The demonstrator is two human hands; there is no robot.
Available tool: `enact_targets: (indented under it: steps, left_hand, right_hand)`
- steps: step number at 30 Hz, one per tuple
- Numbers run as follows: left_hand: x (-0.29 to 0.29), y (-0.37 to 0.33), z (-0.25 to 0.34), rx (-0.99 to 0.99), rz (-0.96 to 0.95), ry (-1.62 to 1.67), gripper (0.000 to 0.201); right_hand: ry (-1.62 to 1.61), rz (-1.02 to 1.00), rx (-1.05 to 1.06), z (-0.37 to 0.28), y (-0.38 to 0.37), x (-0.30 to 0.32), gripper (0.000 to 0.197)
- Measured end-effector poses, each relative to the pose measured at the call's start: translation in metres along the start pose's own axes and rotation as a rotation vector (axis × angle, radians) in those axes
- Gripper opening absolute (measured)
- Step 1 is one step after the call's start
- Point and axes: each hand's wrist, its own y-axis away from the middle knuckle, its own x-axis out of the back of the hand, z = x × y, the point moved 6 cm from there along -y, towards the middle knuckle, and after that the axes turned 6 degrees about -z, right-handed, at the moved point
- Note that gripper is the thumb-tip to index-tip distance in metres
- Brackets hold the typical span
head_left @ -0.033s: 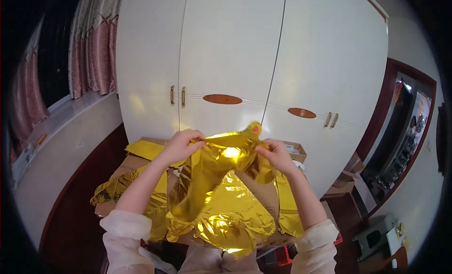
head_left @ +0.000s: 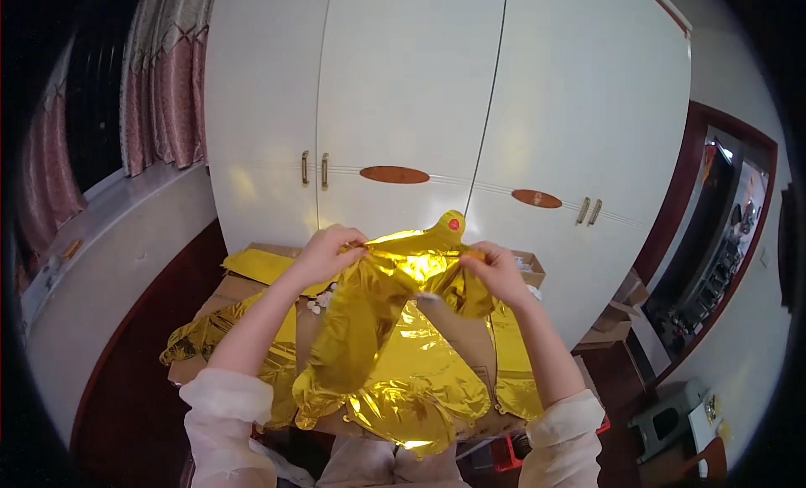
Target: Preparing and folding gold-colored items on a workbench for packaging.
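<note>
A shiny gold foil piece, thin and limp with a rounded upper tip (head_left: pixel 357 324), is held up at the centre of the frame, above the brown cardboard-topped counter (head_left: pixel 470 337). Its upper edge is pinched at the left by the closed fingers of the left hand (head_left: pixel 329 255) and at the right by the closed fingers of the right hand (head_left: pixel 495 272), so that a creased band is spread between them. A small round red spot (head_left: pixel 454 224) is shown on the tip, which is pointed upward. From the left grip a long, slightly blurred fold is hung toward the lower centre, where a flat, wrinkled gold foil sheet with a triangular upper part (head_left: pixel 420 362) is laid out. Very little weight should be expected; the film is judged soft, slick and easily creased, with no stiffness to be relied on away from the grips. Tearing could be caused by nails or a sharp tug. It is best taken by the edges or corners, with the pads of thumb and forefinger laid flat, and tension is best kept light and even, since slipping is likely on so smooth a surface.
</note>
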Motion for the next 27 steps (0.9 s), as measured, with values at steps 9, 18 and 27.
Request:
enact_targets:
  steps: [9,18,27]
  left_hand:
    - [-0.026,0.037,0.042,-0.491,0.294,-0.36,0.024]
    - [-0.16,0.16,-0.046,-0.461,-0.213,-0.532,0.021]
    - [-0.179,0.188,-0.043,-0.46,-0.309,-0.629,0.016]
  right_hand:
    - [0.889,0.209,0.637,-0.105,0.126,-0.008,0.026]
    - [0.902,-0.255,0.507,0.015,0.247,-0.141,0.026]
    - [0.86,-0.372,0.431,0.034,0.269,-0.161,0.027]
